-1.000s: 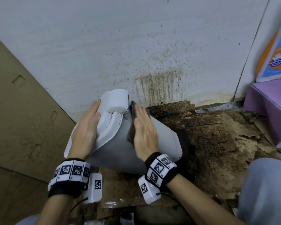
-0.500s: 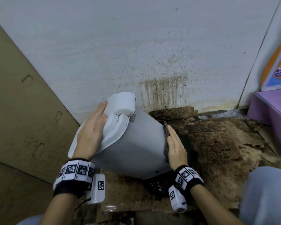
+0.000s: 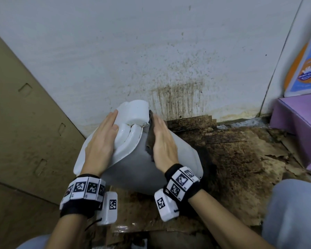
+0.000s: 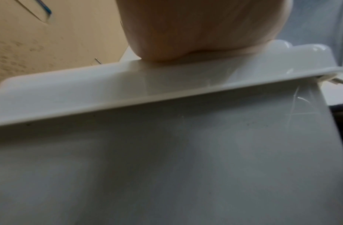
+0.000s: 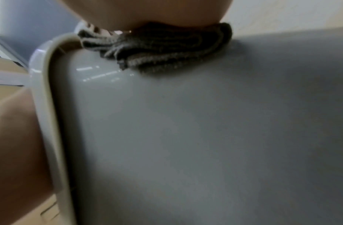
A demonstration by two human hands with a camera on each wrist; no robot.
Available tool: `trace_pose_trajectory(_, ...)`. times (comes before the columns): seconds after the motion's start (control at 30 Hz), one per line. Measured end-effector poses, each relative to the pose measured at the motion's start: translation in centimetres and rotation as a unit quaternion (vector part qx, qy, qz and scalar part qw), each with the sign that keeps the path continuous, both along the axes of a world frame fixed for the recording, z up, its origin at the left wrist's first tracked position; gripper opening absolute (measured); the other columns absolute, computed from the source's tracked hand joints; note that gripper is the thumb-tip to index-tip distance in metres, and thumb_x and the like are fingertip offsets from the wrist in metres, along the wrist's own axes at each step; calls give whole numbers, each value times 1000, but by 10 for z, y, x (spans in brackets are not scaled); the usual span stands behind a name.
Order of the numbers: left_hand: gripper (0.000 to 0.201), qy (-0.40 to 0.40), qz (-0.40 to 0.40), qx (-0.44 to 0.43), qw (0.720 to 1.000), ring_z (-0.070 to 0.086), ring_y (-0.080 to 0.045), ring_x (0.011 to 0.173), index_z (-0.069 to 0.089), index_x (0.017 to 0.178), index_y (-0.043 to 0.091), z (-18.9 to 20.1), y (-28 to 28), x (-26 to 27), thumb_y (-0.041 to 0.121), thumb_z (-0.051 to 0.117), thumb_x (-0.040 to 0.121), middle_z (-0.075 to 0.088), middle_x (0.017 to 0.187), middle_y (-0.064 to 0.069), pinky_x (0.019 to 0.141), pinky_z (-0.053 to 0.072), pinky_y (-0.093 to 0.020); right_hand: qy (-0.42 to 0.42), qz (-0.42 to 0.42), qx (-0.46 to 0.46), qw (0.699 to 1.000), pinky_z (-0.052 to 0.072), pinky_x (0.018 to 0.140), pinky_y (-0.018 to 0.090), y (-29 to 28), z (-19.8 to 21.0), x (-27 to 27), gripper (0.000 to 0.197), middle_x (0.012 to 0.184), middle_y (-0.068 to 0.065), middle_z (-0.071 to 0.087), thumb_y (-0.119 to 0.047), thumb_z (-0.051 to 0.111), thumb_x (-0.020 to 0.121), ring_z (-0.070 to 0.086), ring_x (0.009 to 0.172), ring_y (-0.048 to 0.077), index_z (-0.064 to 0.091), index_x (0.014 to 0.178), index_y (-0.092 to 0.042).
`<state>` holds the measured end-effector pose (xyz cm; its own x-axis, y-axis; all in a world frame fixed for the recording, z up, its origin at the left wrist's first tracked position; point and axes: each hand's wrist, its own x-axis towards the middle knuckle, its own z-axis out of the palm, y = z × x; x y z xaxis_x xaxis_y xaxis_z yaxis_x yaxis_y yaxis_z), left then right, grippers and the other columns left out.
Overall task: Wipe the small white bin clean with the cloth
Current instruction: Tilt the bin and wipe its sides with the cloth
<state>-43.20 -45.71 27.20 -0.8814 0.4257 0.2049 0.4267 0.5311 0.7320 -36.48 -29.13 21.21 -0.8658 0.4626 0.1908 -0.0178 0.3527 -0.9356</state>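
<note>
While the head view took in the whole corner, the small white bin (image 3: 133,162) lay tipped on its side on the stained cardboard floor (image 3: 232,159), its lid (image 3: 126,137) turned toward ten o'clock and its base toward four o'clock, close to the spattered wall (image 3: 151,60). The left hand (image 3: 101,146) lay flat on the lid with straight fingers, curled round nothing. The right hand (image 3: 162,144) pressed flat on the bin's upper side, fingers straight and together; only a dark edge of the cloth (image 3: 150,139) showed at its nine o'clock side. The right wrist view showed what the head view hid: the cloth (image 5: 159,48) was a bunched grey knit pad squeezed between the palm and the bin wall, just beside the lid's rim at nine o'clock. The left wrist view showed the palm's heel (image 4: 195,33) resting on the lid's edge. A purple box (image 3: 298,126) stood at three o'clock, and brown cardboard (image 3: 25,114) leaned at nine o'clock.
</note>
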Motion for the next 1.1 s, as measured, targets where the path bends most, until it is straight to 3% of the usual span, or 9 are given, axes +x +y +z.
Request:
trace_pose_trajectory(0.2, 59, 7, -10, 21, 1000, 27, 7, 147, 37, 155, 40, -3, -5, -2, 56, 28, 98, 34, 160, 25, 121, 16, -23, 42, 29, 66, 997, 9, 124, 22, 13, -24, 4, 58, 166, -12, 18, -40, 16, 104, 10, 151, -3, 20, 159, -25)
trace_pose_trajectory(0.37, 61, 6, -13, 26, 1000, 27, 9, 146, 38, 155, 39, -4, -7, -3, 56, 28, 97, 35, 159, 25, 111, 13, -4, -49, -8, -22, 999, 15, 125, 28, 54, -74, 25, 50, 164, -11, 25, -29, 25, 108, 20, 150, 1, 27, 158, -25)
trace_pose_trajectory(0.47, 62, 8, -17, 27, 999, 28, 9, 145, 39, 154, 40, -2, -5, -1, 59, 28, 95, 35, 158, 27, 115, 15, -10, -134, -49, -67, 988, 16, 124, 33, 76, -102, 44, 48, 164, -9, 26, -26, 27, 109, 22, 150, 7, 28, 157, -27)
trace_pose_trajectory(0.57, 65, 11, -22, 26, 999, 28, 8, 146, 40, 153, 41, -2, -2, 1, 62, 28, 93, 35, 159, 25, 118, 16, -18, -148, -63, -87, 983, 16, 125, 37, 81, -110, 45, 49, 164, -7, 25, -27, 26, 109, 21, 150, 10, 27, 157, -27)
trace_pose_trajectory(0.67, 62, 18, -18, 14, 1000, 27, 7, 147, 38, 153, 43, -2, 0, 4, 61, 26, 95, 34, 160, 26, 119, 16, -21, -145, -68, -104, 982, 12, 124, 33, 79, -106, 41, 49, 165, -8, 23, -29, 25, 109, 18, 151, 9, 28, 157, -27)
trace_pose_trajectory(0.8, 62, 25, -12, 6, 1000, 27, 4, 148, 37, 154, 42, -1, 1, 4, 58, 25, 96, 33, 161, 24, 117, 17, -23, -131, -84, -92, 983, 14, 112, 22, 68, -86, 36, 47, 161, -7, 31, -29, 26, 108, 23, 148, 9, 33, 154, -28)
trace_pose_trajectory(0.97, 65, 27, -6, 1, 1000, 26, 4, 148, 36, 154, 43, -2, 3, 3, 62, 23, 93, 32, 161, 24, 113, 16, -21, -62, -56, -39, 996, 7, 124, 28, 24, -40, 21, 60, 166, -13, 17, -45, 18, 100, 11, 149, -3, 22, 158, -31)
trace_pose_trajectory(1.1, 60, 29, -9, -4, 1000, 25, 5, 148, 35, 155, 43, -2, 3, 3, 58, 24, 97, 31, 162, 24, 112, 15, -19, 25, -20, 29, 999, 6, 123, 26, -14, -8, 19, 66, 166, -18, 15, -55, 12, 96, 6, 151, -4, 18, 158, -34)
